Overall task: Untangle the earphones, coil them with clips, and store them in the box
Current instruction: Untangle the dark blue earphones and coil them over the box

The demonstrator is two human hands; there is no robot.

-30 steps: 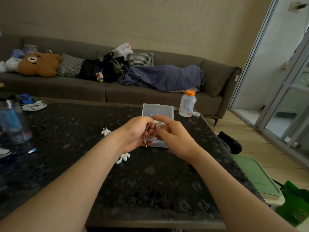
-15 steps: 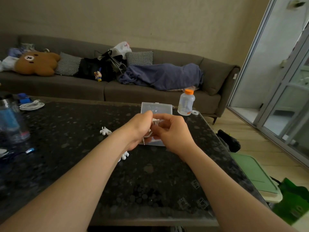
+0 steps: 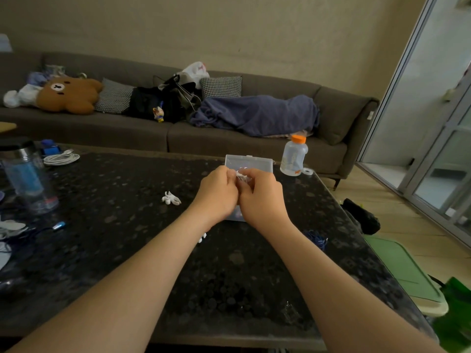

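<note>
My left hand (image 3: 219,194) and right hand (image 3: 262,197) both pinch the white earphones (image 3: 242,177), fingers curled, over the clear box (image 3: 248,163) on the bench (image 3: 127,238).

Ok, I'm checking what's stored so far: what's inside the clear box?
Only the far edge and a near corner of the box show. The left hand and right hand, pinching the earphones, cover the rest, so its contents cannot be seen.

Forearms extended, left hand (image 3: 219,196), right hand (image 3: 262,198) touching, fingers (image 3: 258,175) seemingly pinching
</note>
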